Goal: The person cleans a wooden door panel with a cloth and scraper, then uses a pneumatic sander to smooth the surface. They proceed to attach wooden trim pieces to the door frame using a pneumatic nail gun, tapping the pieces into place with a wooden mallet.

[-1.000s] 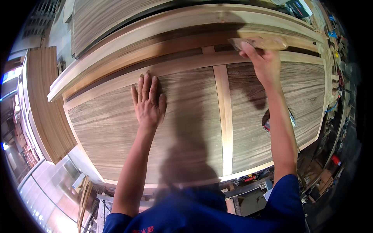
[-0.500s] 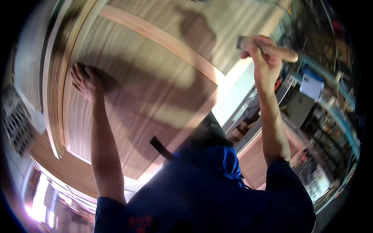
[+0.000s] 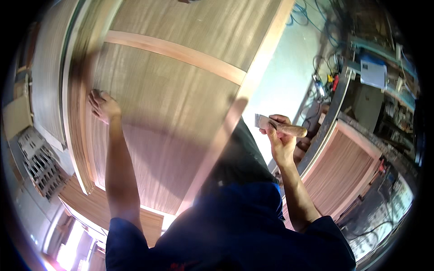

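Observation:
My right hand (image 3: 283, 143) is closed around a putty knife (image 3: 293, 130) with a wooden handle and a short, flat metal blade pointing left. It is held up right of a large wood-grain panel (image 3: 181, 90), touching nothing else that I can see. Paler strips of wood (image 3: 181, 53) cross and edge the panel. At the panel's left side, my left hand (image 3: 106, 107) rests with its fingers stretched over the edge, and nothing shows in it.
Stacked boards (image 3: 74, 122) stand along the left side. A grey perforated block or rack (image 3: 41, 158) lies beyond them. On the right are blue hoses and cords (image 3: 312, 18), another framed panel (image 3: 341, 169) and a shelf with a white-and-blue sheet (image 3: 373, 74).
My right hand has come down and left toward my body with the putty knife. The left hand has slipped slightly nearer along the panel edge. The view has shifted.

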